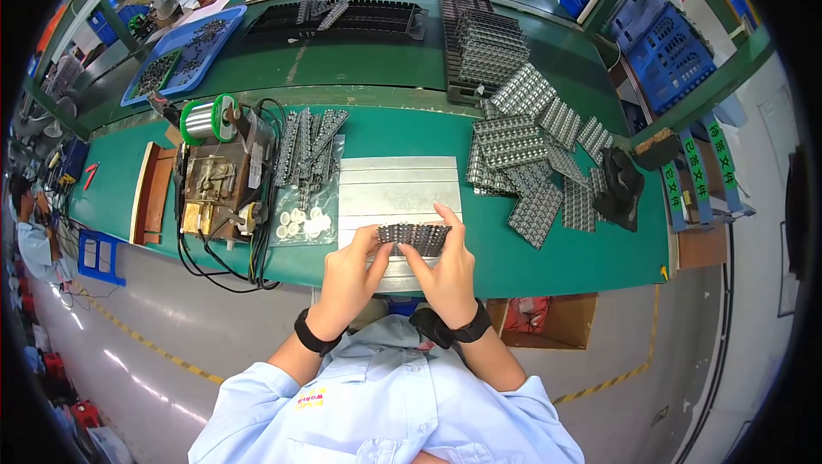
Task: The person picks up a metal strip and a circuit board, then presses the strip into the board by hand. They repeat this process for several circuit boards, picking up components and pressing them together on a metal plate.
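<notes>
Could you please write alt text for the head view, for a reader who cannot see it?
The person's left hand and right hand hold a dark panel over a pale board on a green workbench. Grey studded panels lie heaped to the right; a machine and a green-ended spool stand to the left.

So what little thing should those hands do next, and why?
Maybe gently lay the dark, studded rectangular panel flat on the silver, slatted metal plate. The left hand and right hand both hold it, it looks tilted, and the plate spreads out behind it in view. I can't tell whether they touch.
</notes>
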`<act>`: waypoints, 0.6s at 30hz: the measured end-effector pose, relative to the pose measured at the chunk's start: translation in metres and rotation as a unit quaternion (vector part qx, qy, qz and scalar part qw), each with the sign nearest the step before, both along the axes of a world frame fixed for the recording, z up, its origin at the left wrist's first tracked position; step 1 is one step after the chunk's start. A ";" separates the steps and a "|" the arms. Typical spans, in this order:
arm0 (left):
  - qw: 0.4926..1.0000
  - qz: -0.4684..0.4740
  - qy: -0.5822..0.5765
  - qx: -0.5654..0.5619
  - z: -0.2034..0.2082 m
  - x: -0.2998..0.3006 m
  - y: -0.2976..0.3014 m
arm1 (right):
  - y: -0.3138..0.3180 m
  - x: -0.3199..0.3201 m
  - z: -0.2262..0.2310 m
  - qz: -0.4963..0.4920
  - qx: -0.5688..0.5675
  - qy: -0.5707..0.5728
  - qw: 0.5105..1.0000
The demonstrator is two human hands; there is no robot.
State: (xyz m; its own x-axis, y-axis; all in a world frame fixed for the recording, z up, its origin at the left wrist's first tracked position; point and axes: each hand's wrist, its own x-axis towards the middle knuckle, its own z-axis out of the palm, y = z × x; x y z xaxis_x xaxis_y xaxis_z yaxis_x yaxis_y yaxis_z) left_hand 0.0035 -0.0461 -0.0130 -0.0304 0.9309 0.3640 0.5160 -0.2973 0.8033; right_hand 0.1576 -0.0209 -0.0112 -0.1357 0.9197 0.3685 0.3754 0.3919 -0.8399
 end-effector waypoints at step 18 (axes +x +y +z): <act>0.995 -0.065 -0.072 0.009 0.043 -0.005 0.023 | 0.020 0.017 0.021 0.110 0.010 -0.033 0.993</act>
